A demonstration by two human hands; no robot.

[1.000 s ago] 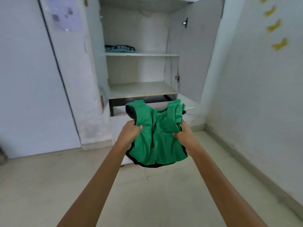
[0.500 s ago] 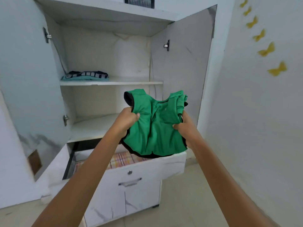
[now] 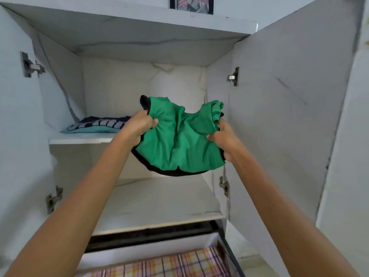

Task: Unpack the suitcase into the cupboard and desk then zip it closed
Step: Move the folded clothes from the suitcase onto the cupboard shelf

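A folded green garment (image 3: 179,140) with black trim hangs in the air in front of the open white cupboard (image 3: 123,29), level with its upper shelf (image 3: 79,139). My left hand (image 3: 139,124) grips its left edge and my right hand (image 3: 223,138) grips its right edge. A folded dark and teal garment (image 3: 97,124) lies on the left of the upper shelf. The lower shelf (image 3: 155,204) is bare. The suitcase is out of view.
Both cupboard doors stand open, the left door (image 3: 18,136) and the right door (image 3: 289,116) flanking my arms. Below the lower shelf an open drawer (image 3: 143,254) holds a pink and yellow checked cloth (image 3: 169,266). A framed picture (image 3: 191,5) sits on top.
I have moved closer to the cupboard and lifted the green garment from drawer height up to the upper shelf's level. Both hands keep the same grip.
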